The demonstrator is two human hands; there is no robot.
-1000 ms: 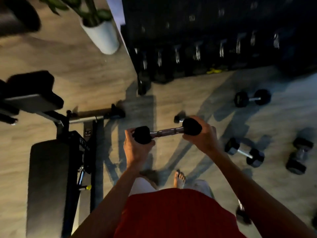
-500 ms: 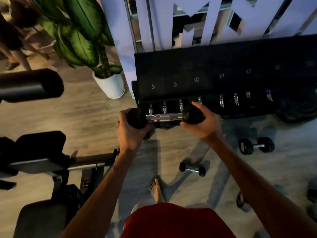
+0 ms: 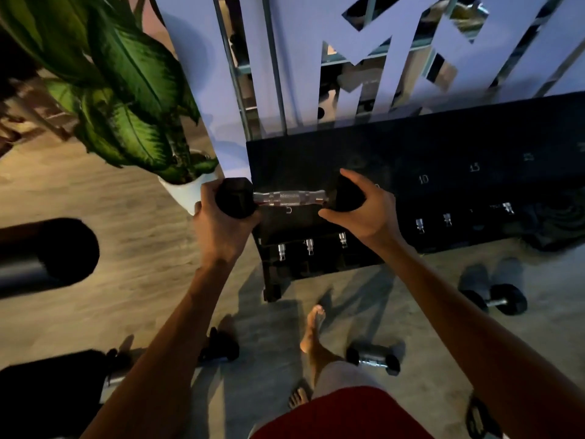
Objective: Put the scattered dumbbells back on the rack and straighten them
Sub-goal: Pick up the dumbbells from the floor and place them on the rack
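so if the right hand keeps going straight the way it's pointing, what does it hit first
Most likely the black dumbbell rack: the right hand, gripping one black end of the chrome-handled dumbbell, points up and forward over the rack's sloped top shelf. Depth is unclear, so the height of the gap can't be told.

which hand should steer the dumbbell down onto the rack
Left. The left hand wraps one head of the dumbbell fully; the right hand only pinches the other head, over the rack.

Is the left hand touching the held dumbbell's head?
Touching. The head view shows the left hand wrapped around the left head of the dumbbell.
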